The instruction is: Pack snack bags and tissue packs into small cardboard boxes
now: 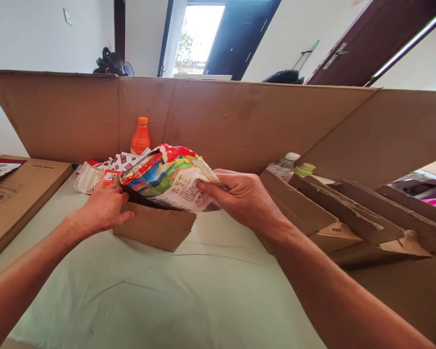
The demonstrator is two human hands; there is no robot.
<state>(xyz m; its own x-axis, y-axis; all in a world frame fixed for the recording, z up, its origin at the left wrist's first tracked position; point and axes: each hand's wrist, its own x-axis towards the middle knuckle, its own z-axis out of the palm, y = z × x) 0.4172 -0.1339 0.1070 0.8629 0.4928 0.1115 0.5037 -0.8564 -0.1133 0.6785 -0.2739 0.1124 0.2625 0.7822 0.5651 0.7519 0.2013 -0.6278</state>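
My right hand pinches the right end of a colourful plastic food packet, printed red, blue and green with a white label. The packet lies tilted over the mouth of a small open cardboard box, which hides part of its lower left end. At the box's left rim, my left hand is closed on the cardboard edge. Just behind that hand lies a crinkled clear-and-orange packet. An orange bottle stands upright farther back, beside a red-and-white patterned item.
A tall cardboard panel runs across the back. On the right, cardboard dividers surround a clear bottle and a yellow-green cap. A flat cardboard box lies left. Pale green cloth covers the surface.
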